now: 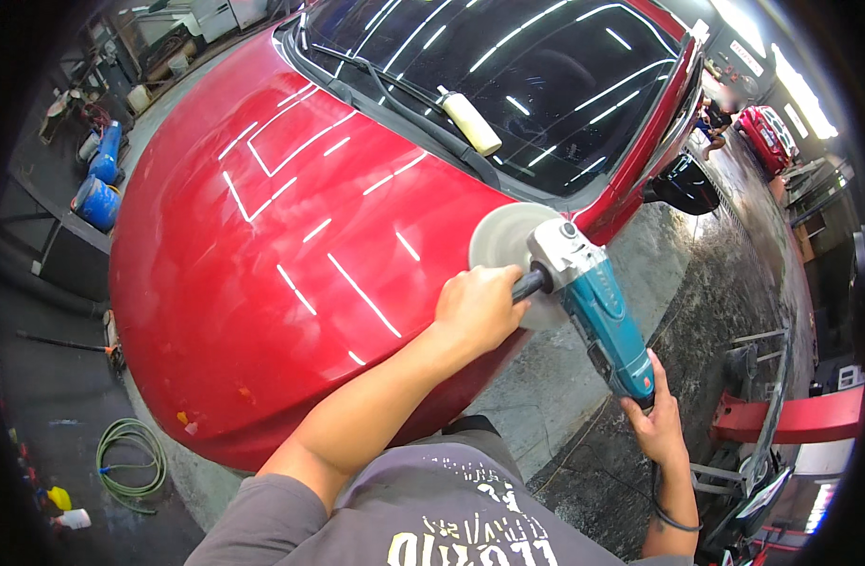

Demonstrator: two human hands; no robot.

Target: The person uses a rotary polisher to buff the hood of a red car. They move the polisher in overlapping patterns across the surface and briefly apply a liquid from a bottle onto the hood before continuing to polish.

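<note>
A teal and silver polisher (607, 311) slants across the front of my body, its pale round pad (504, 236) over the side edge of a red car hood (291, 236). My left hand (479, 307) is wrapped round the black side handle (529, 283). At the tool's rear end, my right hand (661, 424) grips the teal body, and a dark cord runs down past that wrist. The pad's rim looks smeared; whether it touches the paint I cannot tell. A cream squeeze bottle (470, 121) lies at the base of the windshield (508, 75), by the wiper.
A coiled green hose (132, 464) lies on the floor at lower left. Blue containers (97, 200) stand at the far left. On the right are a red lift arm (791, 415) and the car's side mirror (685, 185). Another red car (765, 140) and a person (717, 118) are farther back.
</note>
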